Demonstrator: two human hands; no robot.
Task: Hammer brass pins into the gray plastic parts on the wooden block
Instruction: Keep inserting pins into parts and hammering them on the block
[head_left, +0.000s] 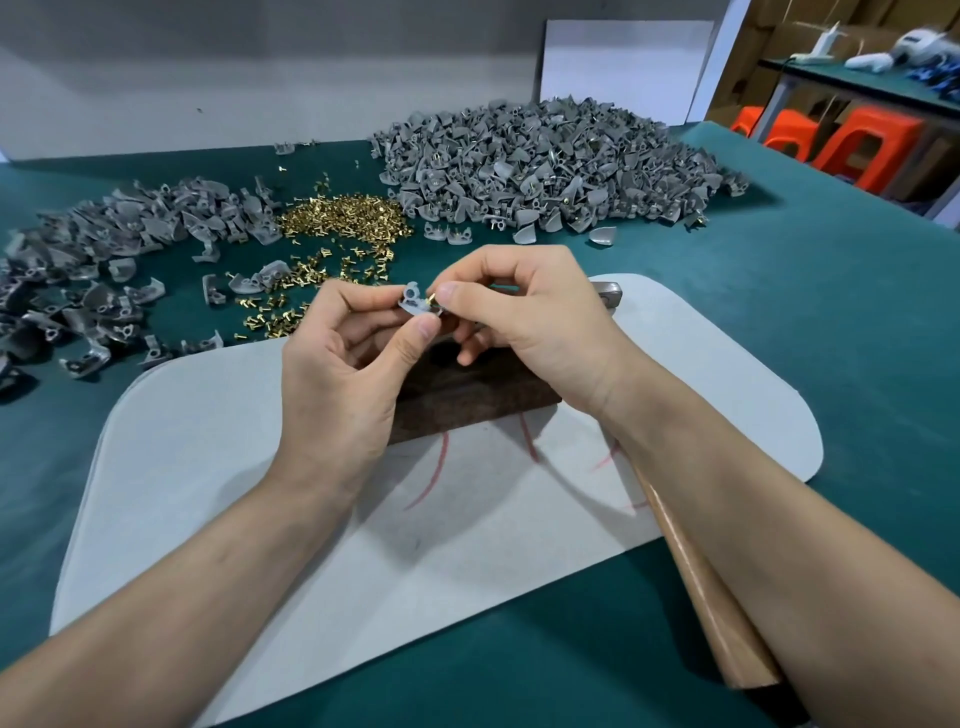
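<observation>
Left hand (343, 353) pinching gray part (413, 301), right hand (524, 306) pinching brass pin (430, 300) (touching)

Two hands: left hand (340, 364), right hand (524, 312). One wooden block (467, 395), one hammer (701, 597), one white mat (208, 493). Two gray-part heaps; brass pins uncountable.

1. The wooden block (470, 395) is mostly hidden behind the left hand (343, 374) and right hand (535, 322); only its near face shows.
2. The hammer (701, 597) lies under the right forearm, with its head (605, 292) barely showing past the right hand and its handle end cut off near the picture's bottom edge.
3. The brass pin (430, 300) between the fingers is too small to tell how deep it sits in the gray part (411, 300).
4. The gray pile (31, 312) at the bench's left edge is cut off.
5. Shelf items (904, 49) at top right are blurred.
</observation>
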